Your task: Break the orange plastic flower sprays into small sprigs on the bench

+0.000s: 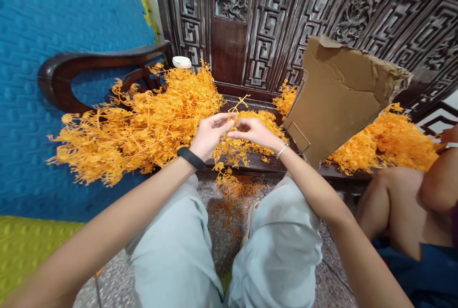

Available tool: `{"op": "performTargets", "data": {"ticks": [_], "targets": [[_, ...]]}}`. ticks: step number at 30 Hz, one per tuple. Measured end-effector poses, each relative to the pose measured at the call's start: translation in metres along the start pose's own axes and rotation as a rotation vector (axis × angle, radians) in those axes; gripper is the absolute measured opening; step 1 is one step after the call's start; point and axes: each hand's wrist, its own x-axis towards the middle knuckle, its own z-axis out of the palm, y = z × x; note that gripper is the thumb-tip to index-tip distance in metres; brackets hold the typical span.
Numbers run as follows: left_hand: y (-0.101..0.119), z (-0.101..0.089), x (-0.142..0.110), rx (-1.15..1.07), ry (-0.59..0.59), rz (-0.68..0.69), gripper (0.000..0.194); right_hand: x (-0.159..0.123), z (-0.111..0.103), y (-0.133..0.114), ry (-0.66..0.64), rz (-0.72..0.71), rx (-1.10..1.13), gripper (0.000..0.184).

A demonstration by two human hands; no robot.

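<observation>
Between thumb and fingers, my left hand (210, 135) pinches a thin orange plastic sprig (240, 102) whose bare branching stem sticks up above the fingertips. My right hand (252, 132) is curled close against it, thumb and forefinger nearly meeting at the sprig's lower part; its exact hold is partly hidden. A big heap of orange plastic sprigs (153, 117) lies left of my hands. Smaller loose orange pieces (266, 122) lie on the dark wooden bench (257, 162) behind and below my right hand.
A torn cardboard piece (339, 98) stands tilted on the bench to the right, with another orange heap (397, 141) behind it. A person's bare knee (379, 198) is at the right. Orange bits (232, 188) litter the floor. A carved wooden backrest (229, 45) rises behind.
</observation>
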Motion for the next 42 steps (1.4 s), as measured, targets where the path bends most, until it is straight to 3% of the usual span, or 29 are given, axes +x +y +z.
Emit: {"op": "performTargets", "data": {"ticks": [5, 10, 16, 23, 31, 37, 42], "targets": [[0.004, 0.002, -0.005, 0.042, -0.024, -0.007, 0.019, 0.0, 0.001, -0.002, 0.059, -0.063, -0.153, 0.037], [0.006, -0.002, -0.006, 0.068, -0.065, -0.001, 0.017, -0.005, -0.006, -0.004, -0.025, -0.091, -0.069, 0.034], [0.008, -0.003, -0.005, 0.036, -0.068, -0.011, 0.012, -0.009, -0.01, -0.013, 0.02, -0.075, -0.022, 0.029], [0.011, -0.003, -0.004, -0.145, -0.099, -0.039, 0.011, -0.008, -0.012, -0.018, -0.016, 0.033, 0.293, 0.018], [0.018, 0.002, -0.008, -0.355, -0.307, -0.087, 0.006, -0.006, -0.007, -0.015, -0.107, -0.037, 0.7, 0.012], [0.032, 0.005, -0.013, -0.568, -0.282, -0.179, 0.019, -0.006, -0.003, -0.024, -0.154, -0.108, 0.891, 0.017], [0.037, 0.001, -0.013, -0.629, -0.363, -0.247, 0.033, -0.007, 0.0, -0.03, -0.197, -0.124, 0.91, 0.016]]}}
